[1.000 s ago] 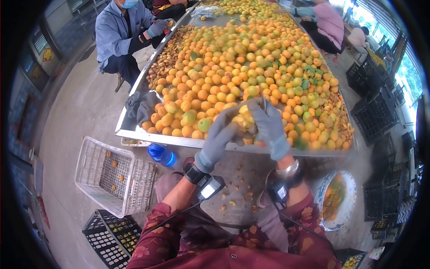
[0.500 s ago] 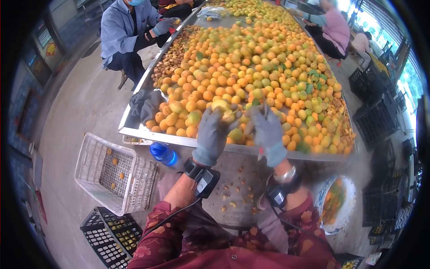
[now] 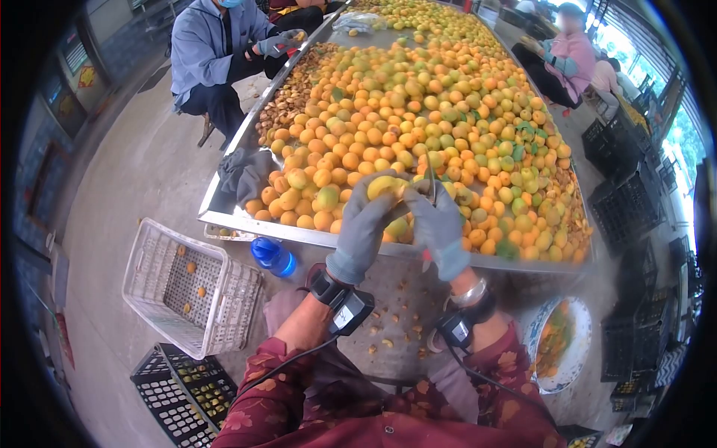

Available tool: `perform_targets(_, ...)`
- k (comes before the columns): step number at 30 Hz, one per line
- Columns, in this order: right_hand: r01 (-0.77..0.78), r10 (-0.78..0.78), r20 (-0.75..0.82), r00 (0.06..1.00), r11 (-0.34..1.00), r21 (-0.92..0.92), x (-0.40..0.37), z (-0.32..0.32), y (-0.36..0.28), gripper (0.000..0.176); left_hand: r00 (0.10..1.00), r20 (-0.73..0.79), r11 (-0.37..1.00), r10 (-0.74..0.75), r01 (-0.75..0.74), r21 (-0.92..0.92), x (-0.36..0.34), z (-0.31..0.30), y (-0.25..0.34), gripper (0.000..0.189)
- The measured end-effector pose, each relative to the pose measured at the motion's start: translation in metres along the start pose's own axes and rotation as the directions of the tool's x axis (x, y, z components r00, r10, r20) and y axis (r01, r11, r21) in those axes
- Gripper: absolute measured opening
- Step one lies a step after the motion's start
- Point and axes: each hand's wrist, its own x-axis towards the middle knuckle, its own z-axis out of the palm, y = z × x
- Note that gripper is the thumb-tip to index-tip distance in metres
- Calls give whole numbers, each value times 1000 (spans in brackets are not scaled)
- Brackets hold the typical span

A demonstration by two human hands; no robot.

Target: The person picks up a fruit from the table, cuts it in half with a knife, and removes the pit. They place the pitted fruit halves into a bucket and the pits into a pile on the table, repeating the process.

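My left hand [image 3: 360, 228], in a grey glove, is closed around a yellow apricot [image 3: 384, 186] at the near end of the metal table. Beside it my gloved right hand [image 3: 438, 224] is closed on a small knife [image 3: 430, 178]. The blade points up past the fingers, and a bit of red shows below the palm. The right fingertips meet the apricot's right side, where the flesh looks parted; the pit cannot be made out. Just beyond both hands lies a wide heap of orange and greenish apricots [image 3: 366, 140].
A white crate [image 3: 224, 299] with several fruit pieces, a blue bottle [image 3: 273, 257] and a black crate [image 3: 168, 384] are at left. A white basin [image 3: 581, 336] of orange pieces stands at right. Dark cloth [image 3: 243, 175] lies on the table corner. Co-workers [image 3: 205, 52] sit along both sides.
My hands have come together at the apricot, and the right hand has shifted slightly left. The knife blade now shows upright. The co-worker on the right has leaned back from the table.
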Motion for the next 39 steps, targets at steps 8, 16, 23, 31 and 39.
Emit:
perform_targets(8, -47, 36, 136, 990, 996, 81, -3, -8, -14, 15, 997, 22, 993, -75, 73, 91, 1, -11, 2, 34)
perform_targets(16, -106, 106, 96, 990, 994, -11, -6, -10, -23, 12, 978, 143, 911, -150, 80, 404, 3, -15, 18, 48)
perform_targets(23, -134, 126, 194, 973, 990, 32, -6, -9, -24, 12, 973, 150, 915, -174, 103, 390, 3, -17, 24, 41)
perform_targets(31, 212, -35, 317, 948, 812, -543, -23, -8, -36, 30, 989, 94, 978, -111, 92, 190, 5, -16, 24, 42)
perform_targets(39, 328, -117, 343, 932, 673, -663, -25, -4, -28, 23, 986, 123, 984, -117, 98, 148, 4, -16, 22, 41)
